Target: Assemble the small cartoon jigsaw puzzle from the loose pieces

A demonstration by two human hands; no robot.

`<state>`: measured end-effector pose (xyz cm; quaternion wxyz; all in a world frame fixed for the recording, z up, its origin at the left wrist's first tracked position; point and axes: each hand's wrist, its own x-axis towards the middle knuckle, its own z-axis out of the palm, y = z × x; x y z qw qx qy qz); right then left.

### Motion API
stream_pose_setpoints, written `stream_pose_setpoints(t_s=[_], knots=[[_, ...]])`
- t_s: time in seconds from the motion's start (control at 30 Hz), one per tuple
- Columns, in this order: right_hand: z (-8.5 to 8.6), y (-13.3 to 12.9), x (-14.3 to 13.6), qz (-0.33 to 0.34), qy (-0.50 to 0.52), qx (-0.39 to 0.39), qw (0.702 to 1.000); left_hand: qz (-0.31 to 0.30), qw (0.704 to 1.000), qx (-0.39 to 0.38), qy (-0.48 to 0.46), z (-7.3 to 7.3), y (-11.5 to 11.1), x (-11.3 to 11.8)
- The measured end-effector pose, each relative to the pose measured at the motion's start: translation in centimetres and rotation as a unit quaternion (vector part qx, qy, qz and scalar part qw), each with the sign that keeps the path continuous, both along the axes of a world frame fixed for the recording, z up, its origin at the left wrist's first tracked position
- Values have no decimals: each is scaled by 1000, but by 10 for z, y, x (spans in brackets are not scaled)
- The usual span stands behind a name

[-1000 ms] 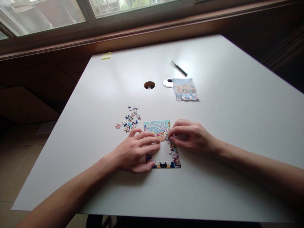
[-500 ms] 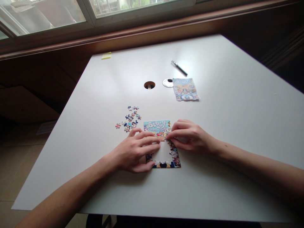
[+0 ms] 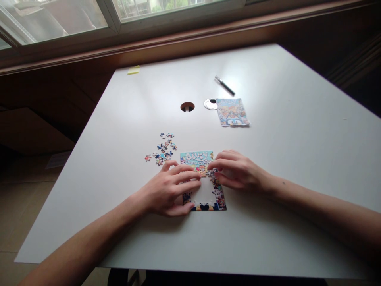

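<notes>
A small, partly filled jigsaw puzzle [image 3: 220, 200] lies flat on the white table, with a blank area in its middle. My left hand [image 3: 171, 188] rests over its left side, fingers apart and tips on the puzzle. At the puzzle's upper right edge is my right hand [image 3: 235, 170], its index finger touching the pieces and its thumb a little apart below; no piece shows between them. Loose puzzle pieces [image 3: 162, 155] form a scattered pile at the puzzle's upper left.
On the white table [image 3: 133, 119] a printed picture sheet [image 3: 233, 112] overlaps a round metal cover [image 3: 210, 104]. A pen [image 3: 225, 85], a round table hole [image 3: 187, 107] and a yellow sticky note [image 3: 133, 70] are farther back. Beyond stands a window [image 3: 160, 4].
The index finger and thumb of my right hand have moved apart, uncovering more pieces at the puzzle's right side. My left hand has stayed in place.
</notes>
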<state>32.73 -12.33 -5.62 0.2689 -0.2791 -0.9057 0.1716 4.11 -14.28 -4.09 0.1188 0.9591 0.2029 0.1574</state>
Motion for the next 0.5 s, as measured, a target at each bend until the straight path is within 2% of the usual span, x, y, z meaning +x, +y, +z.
stream_pose_setpoints(t_s=[0.23,0.5], knots=[[-4,-3,1,7,-71,42,997,2,1000,-1,2,-1,0,1],[-5,-3,1,7,-71,48,996,-2,1000,-2,6,-1,0,0]])
